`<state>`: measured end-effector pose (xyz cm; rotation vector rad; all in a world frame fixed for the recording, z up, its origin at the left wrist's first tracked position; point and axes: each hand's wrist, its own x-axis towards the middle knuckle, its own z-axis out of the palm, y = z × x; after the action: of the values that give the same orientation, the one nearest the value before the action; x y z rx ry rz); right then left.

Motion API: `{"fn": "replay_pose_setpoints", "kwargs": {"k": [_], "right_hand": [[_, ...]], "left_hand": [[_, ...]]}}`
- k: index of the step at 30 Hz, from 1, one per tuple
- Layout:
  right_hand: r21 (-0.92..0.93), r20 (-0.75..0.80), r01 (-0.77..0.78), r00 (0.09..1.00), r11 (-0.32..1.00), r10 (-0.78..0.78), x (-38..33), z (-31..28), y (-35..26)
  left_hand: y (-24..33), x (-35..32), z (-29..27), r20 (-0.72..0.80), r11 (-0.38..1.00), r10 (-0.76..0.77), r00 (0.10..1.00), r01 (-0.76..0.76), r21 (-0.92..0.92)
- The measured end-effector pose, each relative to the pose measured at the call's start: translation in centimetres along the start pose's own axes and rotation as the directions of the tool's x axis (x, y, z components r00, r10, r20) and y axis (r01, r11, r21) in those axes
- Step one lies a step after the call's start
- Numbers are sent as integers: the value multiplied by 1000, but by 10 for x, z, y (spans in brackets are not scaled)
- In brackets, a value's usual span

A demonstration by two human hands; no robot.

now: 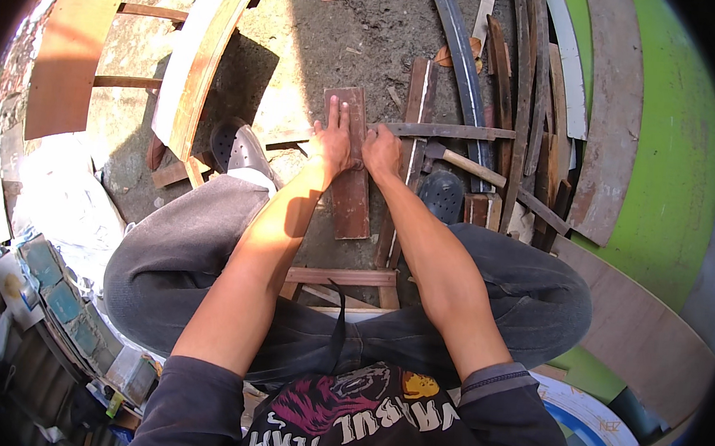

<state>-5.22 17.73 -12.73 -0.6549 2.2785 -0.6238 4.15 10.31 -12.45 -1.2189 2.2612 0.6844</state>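
Observation:
A reddish-brown wooden board (349,202) lies lengthwise in front of me, between my feet. My left hand (331,144) rests flat on its upper part, fingers stretched forward. At the board's right edge my right hand (382,152) is closed, its fingers curled round a narrow wooden strip (455,132) that runs out to the right. The fingertips of this hand are partly hidden. Just right of it lies a hammer (471,166), its dark head toward the hand and its pale handle pointing right.
Long wooden planks (521,94) crowd the right side, beside a green panel (670,145). Panels joined by crossbars (139,83) stand at the left. A low wooden frame (341,277) sits between my legs. White cloth (73,195) lies at the left. My feet wear grey clogs (251,151).

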Motion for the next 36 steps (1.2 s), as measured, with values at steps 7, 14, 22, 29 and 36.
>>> {"fn": "replay_pose_setpoints", "kwargs": {"k": [7,14,22,29,36], "right_hand": [[-101,69,127,990,987,-121,6,-1,2],[-65,80,151,986,986,-145,-9,1,13],[-71,78,-90,992,993,95,-28,9,50],[46,-21,3,1000,999,-2,-14,3,13],[9,-9,23,1000,1000,-23,1,5,2]], "left_hand": [[4,4,-1,66,999,-53,996,52,9],[-3,11,11,16,999,-23,1000,22,32],[2,4,-3,44,998,39,998,-41,57],[4,4,-2,26,996,41,999,-43,76],[-1,12,12,25,1000,-17,1000,16,23]]}}
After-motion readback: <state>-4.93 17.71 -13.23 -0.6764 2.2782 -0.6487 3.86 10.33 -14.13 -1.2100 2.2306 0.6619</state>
